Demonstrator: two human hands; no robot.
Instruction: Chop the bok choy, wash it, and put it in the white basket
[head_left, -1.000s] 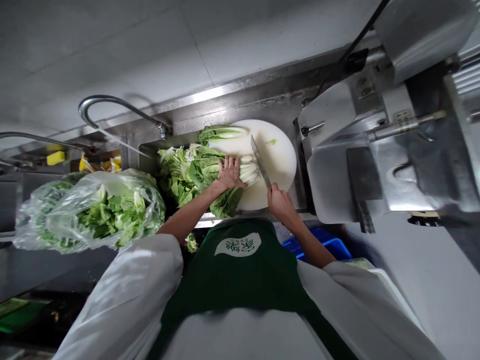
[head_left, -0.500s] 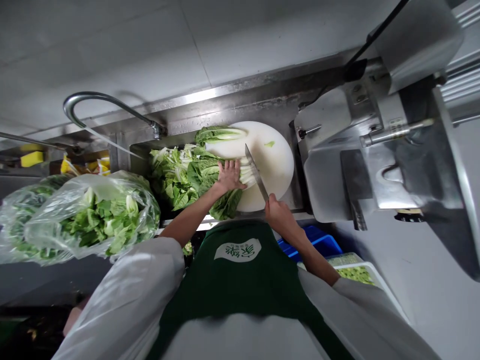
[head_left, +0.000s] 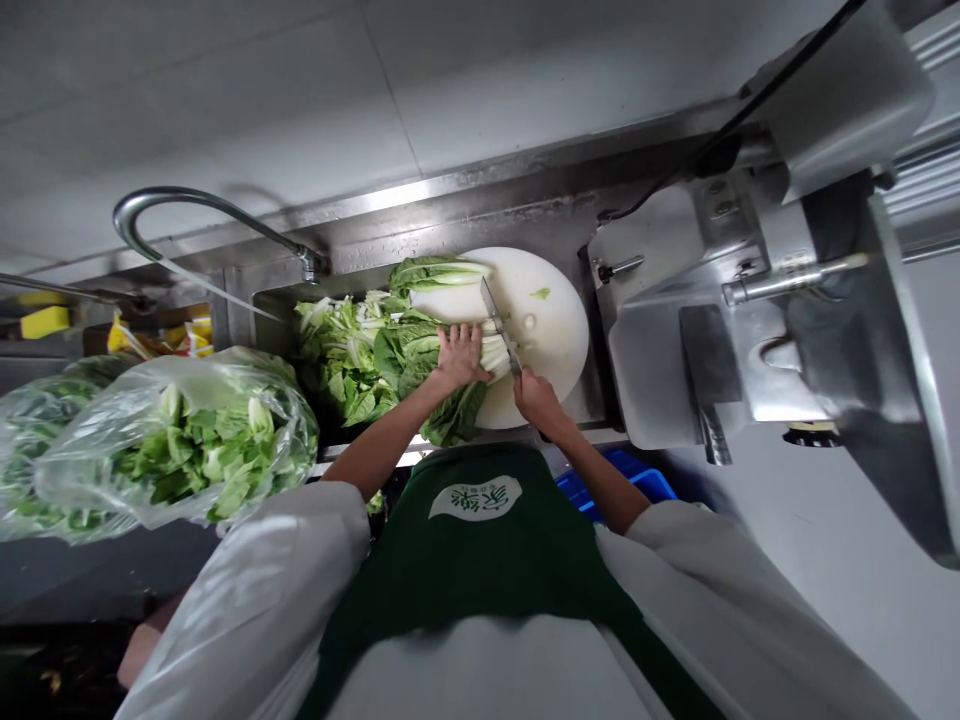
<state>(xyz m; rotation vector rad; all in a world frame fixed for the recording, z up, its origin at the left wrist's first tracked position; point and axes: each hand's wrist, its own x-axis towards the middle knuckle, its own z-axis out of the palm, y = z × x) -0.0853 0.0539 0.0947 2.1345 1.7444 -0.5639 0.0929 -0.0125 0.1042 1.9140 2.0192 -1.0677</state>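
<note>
Diagonally, a knife [head_left: 500,322] is held in the curled right hand [head_left: 538,402], tip toward the wall [head_left: 262,110]; greens [head_left: 414,352], lying lengthwise, stems rightward, are pressed by the spread left hand [head_left: 460,356].

My right fingers [head_left: 528,386] cover much of the handle of the knife [head_left: 500,321]; my left fingers [head_left: 463,340] hide some greens [head_left: 409,350]. Well left of them, the edge crops a bag [head_left: 41,470].

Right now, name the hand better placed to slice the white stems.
Probably the right hand: it holds the kitchen knife, blade at the stems, while the left hand lies spread on the greens.
</note>
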